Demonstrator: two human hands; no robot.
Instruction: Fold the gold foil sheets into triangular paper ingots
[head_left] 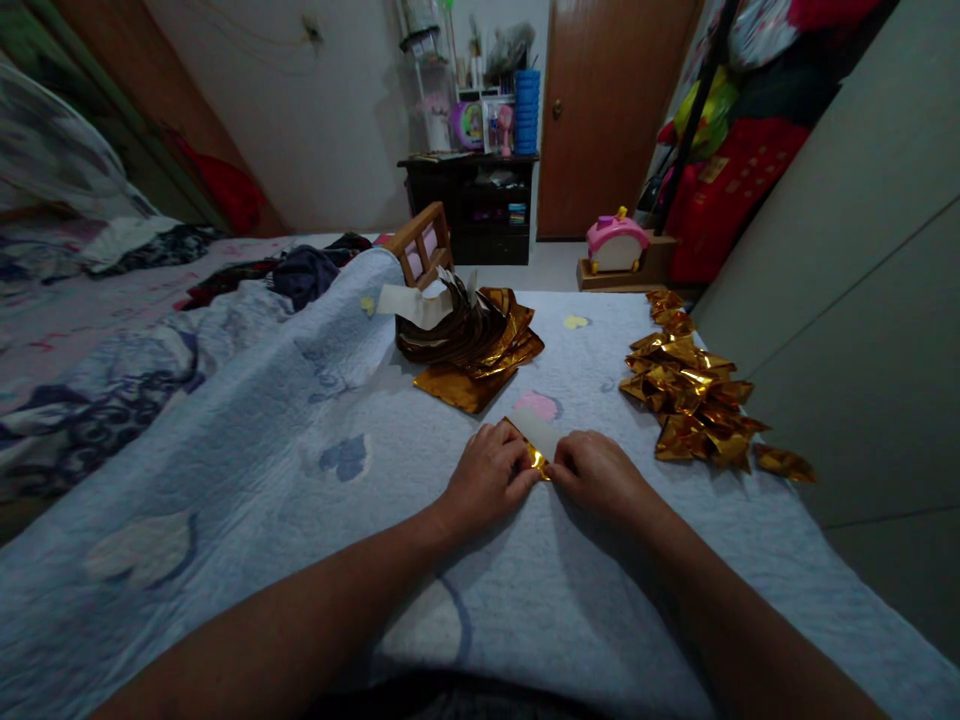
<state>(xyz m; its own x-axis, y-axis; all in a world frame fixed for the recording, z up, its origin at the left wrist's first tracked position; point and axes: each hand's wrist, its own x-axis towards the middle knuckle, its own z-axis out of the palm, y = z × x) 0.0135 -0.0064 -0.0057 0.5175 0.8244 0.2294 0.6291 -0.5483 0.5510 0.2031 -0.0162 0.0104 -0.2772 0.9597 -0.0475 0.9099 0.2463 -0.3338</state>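
Observation:
A sheet of gold foil paper lies between my hands on the bed, partly folded, its pale backing showing at the far side. My left hand is closed over its left edge, thumb and fingers pressed on the foil. At the near right corner, my right hand pinches the same sheet with curled fingers. Beyond them sits a fanned stack of gold foil paper, some sheets with pale sides turned up. To the right is a heap of folded gold foil pieces.
The blue quilt with heart shapes covers the bed. One folded piece lies at the bed's right edge, by a pale cabinet. Behind are a wooden rail, a pink toy and a dark shelf unit.

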